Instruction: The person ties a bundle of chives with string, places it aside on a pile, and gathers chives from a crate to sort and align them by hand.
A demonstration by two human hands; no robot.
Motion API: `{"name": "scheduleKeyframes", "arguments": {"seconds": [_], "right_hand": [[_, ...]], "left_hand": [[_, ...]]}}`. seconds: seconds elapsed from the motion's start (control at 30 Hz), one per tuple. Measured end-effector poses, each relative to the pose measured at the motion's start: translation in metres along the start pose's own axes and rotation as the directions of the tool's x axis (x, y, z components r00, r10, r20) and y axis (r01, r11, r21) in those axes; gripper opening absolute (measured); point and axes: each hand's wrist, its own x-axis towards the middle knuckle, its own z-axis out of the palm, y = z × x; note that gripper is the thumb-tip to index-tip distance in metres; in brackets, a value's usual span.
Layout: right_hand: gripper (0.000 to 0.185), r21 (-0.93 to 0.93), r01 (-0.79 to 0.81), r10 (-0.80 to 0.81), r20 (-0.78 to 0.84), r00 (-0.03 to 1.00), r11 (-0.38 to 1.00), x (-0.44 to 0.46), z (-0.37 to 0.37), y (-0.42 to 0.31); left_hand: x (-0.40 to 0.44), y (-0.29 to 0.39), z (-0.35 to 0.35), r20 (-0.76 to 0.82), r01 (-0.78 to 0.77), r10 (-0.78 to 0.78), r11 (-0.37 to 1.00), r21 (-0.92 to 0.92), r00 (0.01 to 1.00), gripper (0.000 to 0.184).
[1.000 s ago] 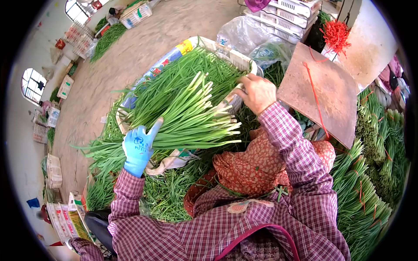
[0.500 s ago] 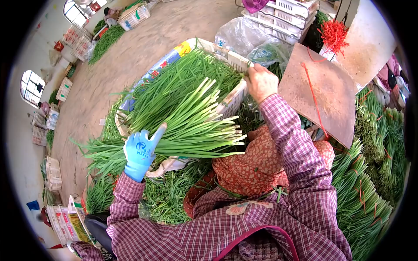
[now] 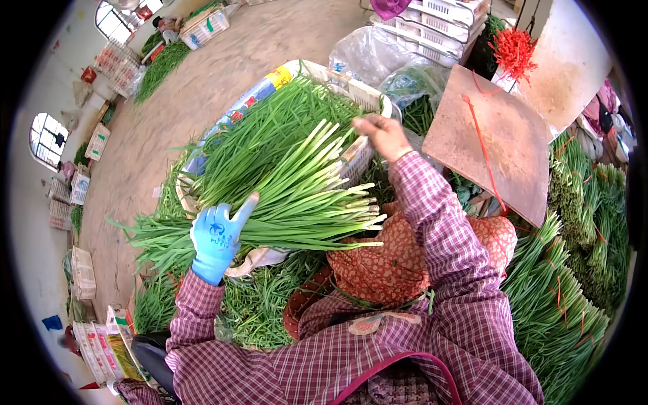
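My left hand (image 3: 217,233), in a blue and white glove, is closed around a bunch of long green stalks (image 3: 304,209), thumb on top. Their pale ends point right, and the leaves trail out to the left. Behind the bunch, more green stalks (image 3: 270,121) fill a white crate (image 3: 368,94) with a blue and yellow sheet along its far left side. Bare and slightly blurred, my right hand (image 3: 382,133) is over the crate's right edge near the pale ends, fingers bent together; what they hold, if anything, is too small to name.
Right of the crate is a brown board (image 3: 493,142) with a red string. Tied green bundles (image 3: 553,297) lie at the right. White crates (image 3: 439,27) are stacked behind, beside clear plastic bags (image 3: 371,50). Loose leaves (image 3: 260,310) cover the ground in front of me.
My right hand went to the crate's right corner, then came back left and nearer the pale stalk ends. The bunch in my left hand has shifted slightly down and right.
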Motion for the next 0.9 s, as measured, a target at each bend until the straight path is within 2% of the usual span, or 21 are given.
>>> {"name": "scheduleKeyframes", "arguments": {"seconds": [0.03,0.07,0.1,0.13,0.17,0.2,0.23,0.27,0.3,0.33,0.37,0.4,0.47,0.5,0.57,0.6,0.67,0.73,0.83,0.87,0.9], "right_hand": [[0.036,-0.107,0.045,-0.043,0.015,0.999,0.993,0.010,-0.015,0.007],[0.038,-0.305,0.021,-0.028,-0.020,0.999,0.952,0.014,-0.028,0.004],[0.039,-0.548,0.045,-0.064,-0.015,0.998,0.835,0.015,-0.036,-0.006],[0.039,-0.751,0.064,-0.101,-0.003,0.995,0.657,0.015,-0.042,-0.015],[0.039,-0.751,0.065,-0.103,-0.004,0.995,0.657,0.012,-0.041,-0.022],[0.036,-0.824,0.188,-0.267,0.046,0.963,0.535,0.008,-0.037,-0.028],[0.033,-0.877,0.286,-0.415,0.112,0.903,0.386,0.004,-0.032,-0.034],[0.038,-0.874,0.349,-0.461,0.170,0.871,0.337,0.004,-0.021,-0.043],[0.039,-0.842,0.479,-0.537,0.292,0.791,0.248,0.002,-0.010,-0.050],[0.039,-0.784,0.579,-0.544,0.392,0.742,0.225,0.000,0.005,-0.054],[0.039,-0.736,0.622,-0.392,0.506,0.768,0.267,-0.005,0.016,-0.066],[0.032,-0.734,0.633,-0.330,0.550,0.767,0.246,-0.013,0.027,-0.072],[0.024,-0.655,0.726,-0.222,0.691,0.688,0.212,-0.007,0.038,-0.072],[0.024,-0.655,0.725,-0.220,0.691,0.689,0.214,-0.003,0.040,-0.071],[0.019,-0.553,0.742,-0.156,0.752,0.640,0.378,0.001,0.043,-0.067],[0.019,-0.555,0.735,-0.151,0.749,0.645,0.388,0.001,0.044,-0.063],[0.018,-0.523,0.812,-0.360,0.728,0.583,0.258,-0.002,0.047,-0.058],[0.015,-0.561,0.782,-0.336,0.706,0.624,0.272,-0.008,0.048,-0.057],[0.011,-0.562,0.827,-0.660,0.617,0.429,0.014,0.002,0.048,-0.039],[0.011,-0.562,0.827,-0.658,0.618,0.430,0.013,0.002,0.046,-0.041],[0.011,-0.594,0.804,-0.631,0.612,0.477,0.031,0.001,0.042,-0.042]], "left_hand": [[0.000,0.000,-0.002,0.020,0.003,-0.003,1.000,-0.007,1.000,0.084],[-0.002,0.000,-0.003,0.040,0.008,-0.008,1.000,-0.015,0.999,0.084],[-0.004,-0.001,-0.003,0.044,0.010,-0.009,1.000,-0.014,0.999,0.084],[-0.005,-0.002,-0.001,0.017,-0.008,0.008,1.000,0.002,1.000,0.082],[-0.005,-0.002,0.001,-0.010,-0.026,0.027,0.999,0.017,1.000,0.080],[-0.005,-0.001,0.001,-0.011,-0.030,0.030,0.999,0.015,0.999,0.080],[-0.003,0.000,0.001,-0.009,-0.035,0.036,0.999,0.032,0.999,0.088],[-0.001,0.002,0.001,-0.005,-0.041,0.041,0.998,0.050,0.999,0.095],[0.000,0.003,0.001,-0.003,-0.045,0.046,0.998,0.049,0.999,0.095],[0.002,0.004,0.000,-0.003,-0.053,0.053,0.998,0.041,0.999,0.093],[0.003,0.005,-0.001,-0.004,-0.059,0.060,0.998,0.033,0.998,0.091],[0.005,0.006,-0.003,-0.005,-0.062,0.062,0.997,0.035,0.998,0.091],[0.007,0.007,-0.008,0.010,-0.068,0.068,0.997,0.029,0.998,0.090],[0.008,0.007,-0.008,0.012,-0.069,0.069,0.997,0.028,0.998,0.090],[0.009,0.005,-0.007,-0.071,-0.105,0.111,0.991,0.078,0.991,0.070],[0.009,0.004,-0.006,-0.065,-0.115,0.120,0.991,0.072,0.991,0.070],[0.009,0.003,-0.005,-0.064,-0.117,0.122,0.990,0.075,0.991,0.070],[0.011,0.004,-0.010,-0.044,-0.120,0.123,0.991,0.062,0.991,0.070],[0.013,0.005,-0.013,-0.011,-0.097,0.098,0.993,0.065,0.995,0.070],[0.013,0.004,-0.012,-0.011,-0.096,0.097,0.993,0.063,0.995,0.070],[0.014,0.004,-0.010,-0.041,-0.098,0.100,0.994,0.053,0.994,0.071]]}}
